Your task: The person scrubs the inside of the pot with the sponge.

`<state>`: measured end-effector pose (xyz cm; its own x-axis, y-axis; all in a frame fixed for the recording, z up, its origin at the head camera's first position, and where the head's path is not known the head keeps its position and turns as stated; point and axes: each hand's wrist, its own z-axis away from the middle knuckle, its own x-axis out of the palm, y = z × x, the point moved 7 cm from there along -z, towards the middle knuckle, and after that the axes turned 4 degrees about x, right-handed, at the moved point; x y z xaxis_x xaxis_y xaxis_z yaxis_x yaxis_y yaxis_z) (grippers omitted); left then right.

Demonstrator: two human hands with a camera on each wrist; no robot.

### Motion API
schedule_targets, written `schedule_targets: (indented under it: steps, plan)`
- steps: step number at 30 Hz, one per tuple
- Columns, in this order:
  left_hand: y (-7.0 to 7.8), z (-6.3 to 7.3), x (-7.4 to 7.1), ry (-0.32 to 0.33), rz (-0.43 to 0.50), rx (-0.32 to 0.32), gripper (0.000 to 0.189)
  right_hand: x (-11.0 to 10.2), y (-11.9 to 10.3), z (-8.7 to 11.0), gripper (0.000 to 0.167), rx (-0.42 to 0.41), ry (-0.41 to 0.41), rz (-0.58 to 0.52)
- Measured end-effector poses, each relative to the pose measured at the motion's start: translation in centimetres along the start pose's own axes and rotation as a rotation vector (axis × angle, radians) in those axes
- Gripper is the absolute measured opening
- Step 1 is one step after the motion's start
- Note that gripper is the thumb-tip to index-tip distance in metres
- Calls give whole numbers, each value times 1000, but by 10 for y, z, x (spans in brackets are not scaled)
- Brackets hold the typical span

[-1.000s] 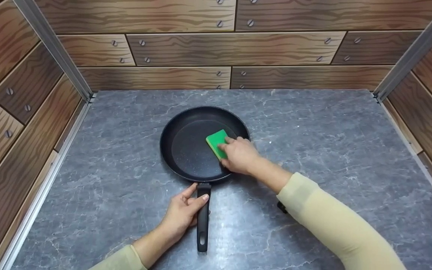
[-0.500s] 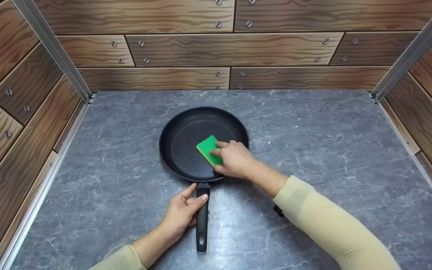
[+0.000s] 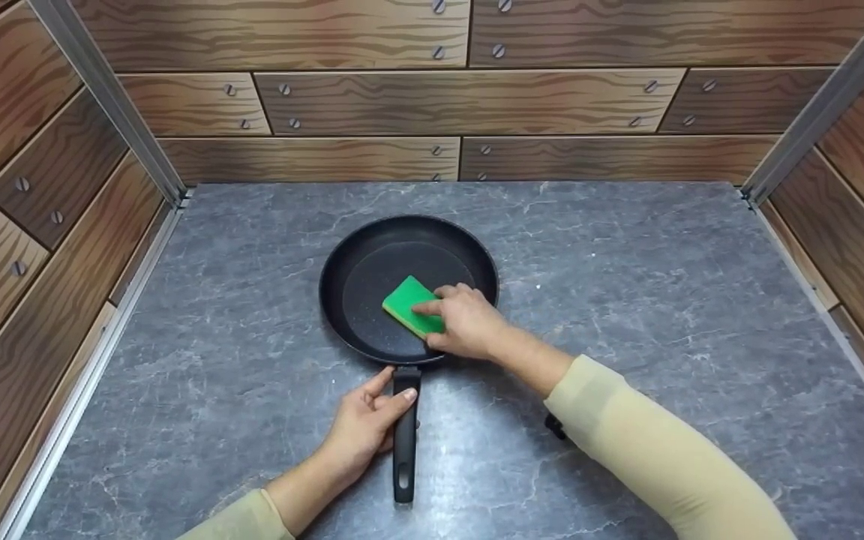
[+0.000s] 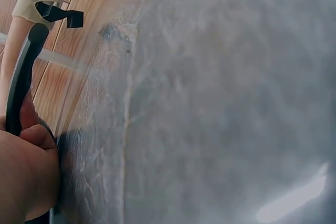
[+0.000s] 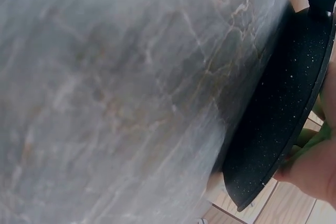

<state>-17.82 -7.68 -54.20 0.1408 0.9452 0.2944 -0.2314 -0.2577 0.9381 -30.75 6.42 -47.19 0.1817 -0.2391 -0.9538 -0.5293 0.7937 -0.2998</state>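
Observation:
A black frying pan [image 3: 372, 262] with a speckled coating sits on the grey marbled table, its handle [image 3: 404, 450] toward me. My left hand [image 3: 361, 420] grips that handle near the pan, thumb on top and fingers beneath. Inside the pan, my right hand [image 3: 469, 322] holds a green sponge [image 3: 408, 298] with a yellow underside against the base, right of centre. The right wrist view shows the pan's outer wall [image 5: 278, 114] from the side, with the right hand [image 5: 315, 171] reaching over the rim. In the left wrist view the handle [image 4: 23, 77] rises out of the left hand [image 4: 26, 177].
The marbled table [image 3: 664, 300] stretches around the pan. Wood-print panels [image 3: 469, 101] close off the back and both sides, with metal profiles [image 3: 109, 97] at the corners. A black wrist mount [image 3: 554, 426] shows under the right sleeve.
My right hand has slid the sponge left and a little toward me across the pan's base, turning it slightly. The left hand and the pan have stayed put.

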Motion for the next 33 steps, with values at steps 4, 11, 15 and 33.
schedule_targets:
  steps: [4, 11, 15, 33]
  plan:
    - [0, 0, 0, 0, -1, 1, 83, -5, -1, 2, 52, -17, 46, -34]
    - [0, -1, -1, 4, -1, 3, 82, -32, 3, 6, 55, -44, 185, -108]
    - [1, -1, -1, 9, -9, 8, 82, -49, 13, 14, 54, -36, 243, -137]
    - [-1, 0, -1, 21, -9, 8, 82, -85, 123, 59, 56, 228, 312, -131]
